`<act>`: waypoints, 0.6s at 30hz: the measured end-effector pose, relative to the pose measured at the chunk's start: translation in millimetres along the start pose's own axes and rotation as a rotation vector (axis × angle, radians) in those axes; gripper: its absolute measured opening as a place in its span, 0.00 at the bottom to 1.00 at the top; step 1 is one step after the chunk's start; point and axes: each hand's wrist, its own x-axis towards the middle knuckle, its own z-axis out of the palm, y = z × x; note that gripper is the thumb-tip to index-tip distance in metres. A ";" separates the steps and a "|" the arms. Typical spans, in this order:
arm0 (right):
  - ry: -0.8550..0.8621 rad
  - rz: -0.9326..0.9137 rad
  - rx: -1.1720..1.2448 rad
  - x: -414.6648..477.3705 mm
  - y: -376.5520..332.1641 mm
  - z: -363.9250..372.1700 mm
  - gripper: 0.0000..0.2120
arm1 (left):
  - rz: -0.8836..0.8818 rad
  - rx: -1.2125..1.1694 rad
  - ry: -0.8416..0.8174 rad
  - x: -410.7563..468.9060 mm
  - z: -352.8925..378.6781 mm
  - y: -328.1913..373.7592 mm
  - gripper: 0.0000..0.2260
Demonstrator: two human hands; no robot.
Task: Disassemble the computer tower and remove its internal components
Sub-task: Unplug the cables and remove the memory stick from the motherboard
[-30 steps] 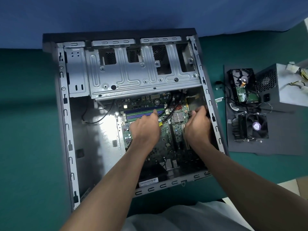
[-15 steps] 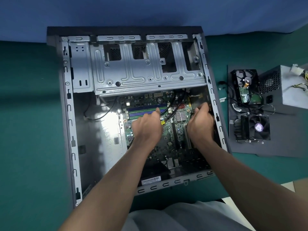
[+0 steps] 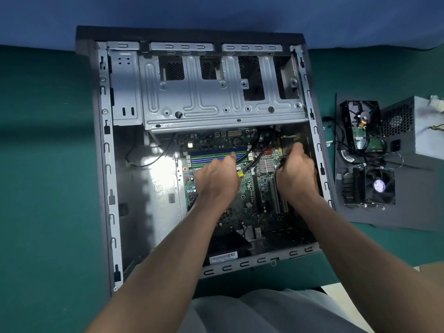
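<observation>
The open computer tower (image 3: pixel 105 164) lies on its side on a green table. Its silver drive cage (image 3: pixel 216 104) fills the far half, and the green motherboard (image 3: pixel 249 195) sits below it. My left hand (image 3: pixel 216 179) rests on the board, one fingertip touching the blue and green memory slots (image 3: pixel 211 153). My right hand (image 3: pixel 296 174) is at the board's right edge, beside the small silver heatsink (image 3: pixel 266 164). Its fingers are curled round a small dark plug (image 3: pixel 281 161). Black cables (image 3: pixel 260 147) loop between my hands.
To the right of the case, a dark grey panel (image 3: pixel 408 212) carries a hard drive (image 3: pixel 360 126) and a cooler with a fan (image 3: pixel 374 186). A grey power supply (image 3: pixel 418 126) stands beside them. Blue cloth hangs behind the case.
My right hand's fingers have curled in near the heatsink; earlier they reached farther up the board's right edge. The left hand has stayed at the memory slots.
</observation>
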 end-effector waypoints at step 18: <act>-0.088 0.054 -0.192 13.6 -15.2 -11.2 0.20 | -0.024 -0.007 -0.039 6.9 -7.7 0.1 0.18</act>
